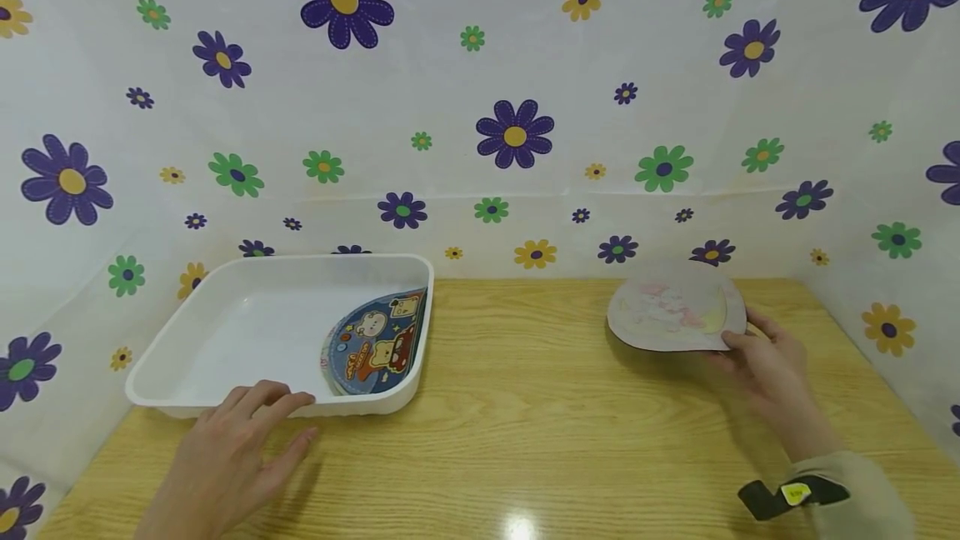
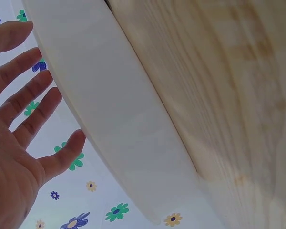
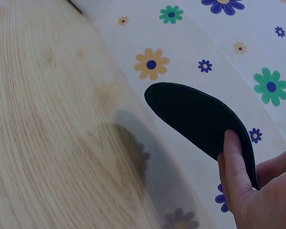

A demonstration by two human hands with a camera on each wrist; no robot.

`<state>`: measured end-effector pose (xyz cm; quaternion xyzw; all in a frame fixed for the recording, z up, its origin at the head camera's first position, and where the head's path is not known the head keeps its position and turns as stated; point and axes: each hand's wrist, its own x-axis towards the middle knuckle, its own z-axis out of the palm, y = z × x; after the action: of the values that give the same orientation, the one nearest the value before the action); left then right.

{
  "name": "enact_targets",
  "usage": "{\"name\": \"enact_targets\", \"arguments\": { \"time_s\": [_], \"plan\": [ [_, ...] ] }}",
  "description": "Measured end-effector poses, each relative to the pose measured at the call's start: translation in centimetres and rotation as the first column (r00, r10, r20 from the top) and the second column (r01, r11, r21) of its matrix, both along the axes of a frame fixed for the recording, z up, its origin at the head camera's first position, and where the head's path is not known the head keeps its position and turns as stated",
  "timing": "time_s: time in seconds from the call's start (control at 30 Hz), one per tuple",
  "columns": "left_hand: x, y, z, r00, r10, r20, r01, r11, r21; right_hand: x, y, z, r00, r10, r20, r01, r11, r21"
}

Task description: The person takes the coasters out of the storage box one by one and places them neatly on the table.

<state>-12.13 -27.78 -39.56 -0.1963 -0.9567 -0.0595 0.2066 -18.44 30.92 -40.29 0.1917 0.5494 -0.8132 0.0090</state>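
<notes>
My right hand (image 1: pixel 768 369) pinches a mouse pad (image 1: pixel 667 311) by its right edge, thumb on the printed top and fingers beneath. The pad has a pale surface with a pink and yellow picture, and its black underside (image 3: pixel 195 117) shows in the right wrist view, raised above the table. My left hand (image 1: pixel 232 448) is at the front rim of a white plastic tray (image 1: pixel 240 340), fingers spread, with fingertips (image 2: pixel 78 138) right at the rim in the left wrist view. Inside the tray's right end lies a blue cartoon mouse pad (image 1: pixel 375 344), with another pad's pale edge showing under it.
The tray stands on the left of a light wood table (image 1: pixel 525 407). A white flower-print sheet (image 1: pixel 450 90) hangs behind the table and along both sides. A black strap (image 1: pixel 795 494) with a yellow label is around the right sleeve.
</notes>
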Motion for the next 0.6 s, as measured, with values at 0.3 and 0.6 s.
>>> {"name": "enact_targets", "arguments": {
  "time_s": [0.3,0.6],
  "plan": [
    [0.0,-0.1,-0.1,0.999,-0.017,-0.036,0.018,1.0,0.017,0.3,1.3,-0.5,0.999,-0.034,0.036,0.033,0.999,0.042],
    [0.1,-0.1,0.0,0.999,-0.016,-0.029,0.016,1.0,0.014,0.3,2.2,-0.8,0.997,-0.066,0.047,0.066,0.998,0.009]
  ]
}}
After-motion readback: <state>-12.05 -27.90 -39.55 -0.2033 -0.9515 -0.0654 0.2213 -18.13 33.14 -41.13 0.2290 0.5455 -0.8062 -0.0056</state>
